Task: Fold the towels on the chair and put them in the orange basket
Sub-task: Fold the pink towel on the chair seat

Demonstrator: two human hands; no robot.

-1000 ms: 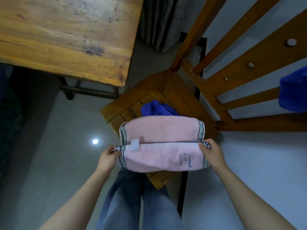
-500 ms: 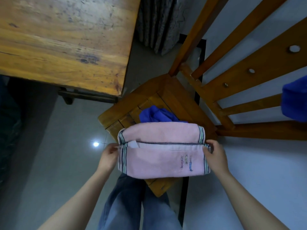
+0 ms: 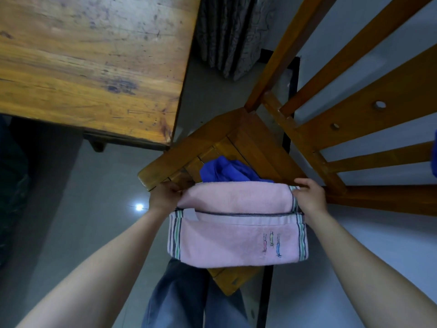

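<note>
Pink towel [image 3: 236, 237]: a soft terry cloth, lying in a rectangular fold across the near part of the chair [image 3: 257, 147] seat. Its nearer layer is hanging flat toward the person, and its farther layer is bulging in a rounded roll. Narrow woven stripes in grey, green and white are running down both short ends. Three small stitched figures in pink, yellow-green and blue are showing near the lower right corner, and a white label is peeking out at the left by the hem line.

Left hand [image 3: 163, 197]: grasping the far left end of the rolled layer, with fingers curled into the cloth.

Right hand [image 3: 309, 197]: gripping the far right end at the striped band, with fingers lying over the top.

Blue towel [image 3: 227, 171]: a crumpled, unfolded heap of deep blue fabric, sitting on the seat slats just beyond the pink towel and touching its far edge.

The chair is of varnished orange-brown wood, with a slatted seat and straight back rails carrying round plugs. A worn wooden table [image 3: 89, 62], scratched and stained, is standing to the left, apart from the chair. A grey pleated curtain [image 3: 231, 31] is hanging beyond it. The floor [image 3: 99, 209] is glossy grey tile, reflecting a point of light. The person's blue denim legs [image 3: 179, 301] are showing below the towel.
</note>
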